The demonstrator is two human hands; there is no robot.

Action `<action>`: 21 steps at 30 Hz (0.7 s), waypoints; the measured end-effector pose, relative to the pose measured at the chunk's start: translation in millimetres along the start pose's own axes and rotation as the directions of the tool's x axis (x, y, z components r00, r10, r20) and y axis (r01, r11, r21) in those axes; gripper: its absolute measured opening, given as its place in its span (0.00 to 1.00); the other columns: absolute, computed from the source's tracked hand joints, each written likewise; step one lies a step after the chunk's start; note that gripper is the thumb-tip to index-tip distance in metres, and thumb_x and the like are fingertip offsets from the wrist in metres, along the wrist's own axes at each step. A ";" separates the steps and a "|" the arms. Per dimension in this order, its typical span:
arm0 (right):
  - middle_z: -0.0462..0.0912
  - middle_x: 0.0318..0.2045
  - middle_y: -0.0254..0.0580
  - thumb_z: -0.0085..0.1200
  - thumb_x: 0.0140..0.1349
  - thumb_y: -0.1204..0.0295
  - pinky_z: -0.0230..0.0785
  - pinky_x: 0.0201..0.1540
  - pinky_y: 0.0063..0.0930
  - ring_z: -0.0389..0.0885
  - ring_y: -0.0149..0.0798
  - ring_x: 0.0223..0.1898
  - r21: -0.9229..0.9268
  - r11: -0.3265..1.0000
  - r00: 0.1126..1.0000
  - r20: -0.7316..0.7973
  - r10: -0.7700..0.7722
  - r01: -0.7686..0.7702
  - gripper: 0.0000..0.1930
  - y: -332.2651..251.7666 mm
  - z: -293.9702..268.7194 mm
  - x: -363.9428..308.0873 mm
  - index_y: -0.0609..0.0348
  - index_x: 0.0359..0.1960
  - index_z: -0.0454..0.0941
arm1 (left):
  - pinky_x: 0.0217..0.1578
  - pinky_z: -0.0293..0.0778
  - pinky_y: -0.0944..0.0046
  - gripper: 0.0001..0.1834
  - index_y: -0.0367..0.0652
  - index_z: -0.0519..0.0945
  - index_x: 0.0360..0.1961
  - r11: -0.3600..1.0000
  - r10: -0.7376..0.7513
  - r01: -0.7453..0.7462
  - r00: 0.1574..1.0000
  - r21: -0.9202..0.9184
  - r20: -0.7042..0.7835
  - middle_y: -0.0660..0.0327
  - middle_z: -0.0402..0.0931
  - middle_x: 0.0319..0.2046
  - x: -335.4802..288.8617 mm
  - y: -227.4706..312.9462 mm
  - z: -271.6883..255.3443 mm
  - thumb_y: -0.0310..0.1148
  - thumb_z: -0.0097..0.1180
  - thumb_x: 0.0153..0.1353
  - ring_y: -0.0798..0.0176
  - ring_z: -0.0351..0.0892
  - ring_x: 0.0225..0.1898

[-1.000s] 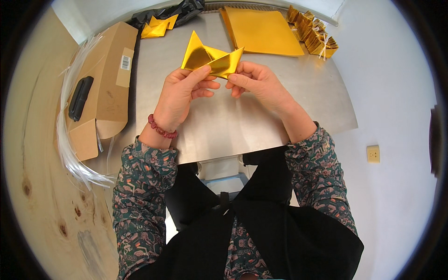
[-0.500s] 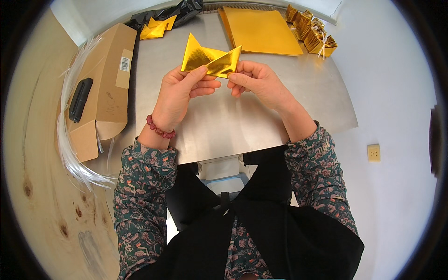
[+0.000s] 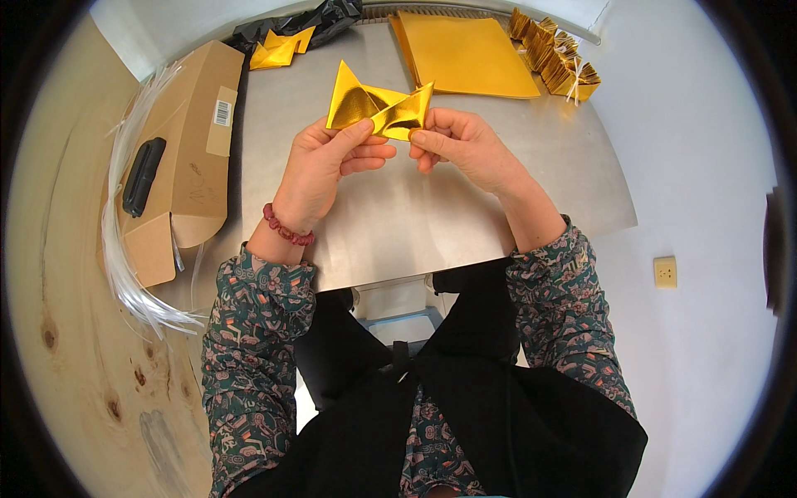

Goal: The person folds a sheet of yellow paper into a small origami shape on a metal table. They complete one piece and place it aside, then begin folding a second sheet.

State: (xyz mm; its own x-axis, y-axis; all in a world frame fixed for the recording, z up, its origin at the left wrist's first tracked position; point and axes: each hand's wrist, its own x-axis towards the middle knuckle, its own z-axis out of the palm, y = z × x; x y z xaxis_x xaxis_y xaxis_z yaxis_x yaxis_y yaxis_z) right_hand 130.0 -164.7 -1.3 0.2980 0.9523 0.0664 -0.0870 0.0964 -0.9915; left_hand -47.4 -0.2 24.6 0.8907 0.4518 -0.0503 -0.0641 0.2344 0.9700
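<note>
Both hands hold one piece of folded gold paper [image 3: 378, 108] up above the metal table [image 3: 432, 216], well clear of its surface — raised, it seems, so the folds can be worked from both sides. The left hand [image 3: 328, 162] is closed on the paper's lower left part, thumb on the near face and fingers curled behind. The right hand [image 3: 461, 145] pinches the lower right end between thumb and forefinger, its other fingers tucked in. Two pointed flaps of the paper stick upward between the hands, so the grip sits low, probably to leave the points free.

A bead bracelet [image 3: 286, 228] circles the left wrist. At the far edge of the table lies a flat stack of gold sheets [image 3: 465, 54], within easy reach, and just to its right a row of finished folded pieces [image 3: 556, 58] stands bunched together. A few loose gold pieces [image 3: 278, 50] rest at the far left by a black bag [image 3: 307, 21]. A cardboard box [image 3: 178, 158] lies on the left — a black handle-like object [image 3: 143, 176] on it, clear plastic strips [image 3: 124, 249] spilling beside it.
</note>
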 end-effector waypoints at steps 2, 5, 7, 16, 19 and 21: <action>0.87 0.35 0.35 0.58 0.75 0.66 0.80 0.41 0.24 0.84 0.27 0.34 -0.011 1.000 1.000 -0.006 0.013 -0.013 0.09 -0.2 -0.4 -0.3 0.60 0.43 0.81 | 0.44 0.87 0.67 0.14 0.36 0.82 0.52 1.000 -0.004 0.004 1.000 -0.013 0.000 0.55 0.87 0.41 0.0 -1.1 0.4 0.36 0.58 0.75 0.62 0.91 0.41; 0.87 0.35 0.35 0.58 0.75 0.66 0.80 0.41 0.24 0.84 0.27 0.34 -0.022 1.000 1.000 -0.004 -0.013 0.013 0.10 0.1 -1.0 -1.0 0.60 0.42 0.81 | 0.45 0.87 0.66 0.14 0.35 0.82 0.53 1.000 0.000 0.000 1.000 -0.022 -0.021 0.54 0.87 0.42 0.4 -3.0 0.5 0.35 0.58 0.75 0.61 0.90 0.42; 0.87 0.35 0.36 0.57 0.76 0.66 0.80 0.41 0.24 0.84 0.27 0.34 -0.001 1.000 0.999 -0.017 0.028 -0.028 0.10 1.4 -0.6 -0.7 0.60 0.41 0.81 | 0.45 0.87 0.67 0.14 0.36 0.82 0.55 1.000 -0.001 0.001 1.000 -0.020 -0.018 0.53 0.88 0.43 0.6 -3.3 -0.5 0.33 0.56 0.76 0.61 0.90 0.44; 0.87 0.35 0.37 0.55 0.77 0.65 0.80 0.41 0.24 0.85 0.28 0.34 -0.007 0.999 0.998 0.058 -0.040 0.040 0.11 1.2 -6.0 -0.5 0.60 0.39 0.80 | 0.47 0.87 0.66 0.14 0.35 0.81 0.54 0.981 -0.046 0.045 0.999 -0.187 -0.003 0.53 0.87 0.44 -0.8 -6.0 1.6 0.33 0.56 0.76 0.60 0.90 0.45; 0.87 0.35 0.37 0.54 0.77 0.65 0.80 0.41 0.23 0.85 0.28 0.35 0.006 0.998 0.996 0.066 -0.062 0.061 0.11 -0.1 -5.6 -1.4 0.60 0.40 0.80 | 0.47 0.87 0.66 0.14 0.34 0.81 0.54 0.972 -0.042 0.042 0.999 -0.233 0.008 0.53 0.87 0.44 -2.8 -6.7 3.0 0.33 0.56 0.76 0.60 0.90 0.45; 0.87 0.36 0.37 0.55 0.77 0.65 0.79 0.42 0.23 0.85 0.27 0.36 -0.002 0.995 0.994 0.042 -0.102 0.102 0.11 -0.1 -4.0 -1.1 0.61 0.41 0.80 | 0.47 0.87 0.66 0.13 0.36 0.81 0.55 0.984 0.002 -0.001 1.000 -0.179 0.006 0.54 0.87 0.44 -3.3 -7.1 3.8 0.33 0.56 0.76 0.61 0.90 0.45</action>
State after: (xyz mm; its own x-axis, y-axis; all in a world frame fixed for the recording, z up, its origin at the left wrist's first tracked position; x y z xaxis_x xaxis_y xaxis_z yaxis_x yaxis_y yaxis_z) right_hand 133.5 -166.9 -1.8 0.2653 0.9488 0.1716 -0.0544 0.1924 -0.9798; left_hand -48.2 -6.6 18.8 0.8933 0.4472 -0.0464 -0.1449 0.3842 0.9118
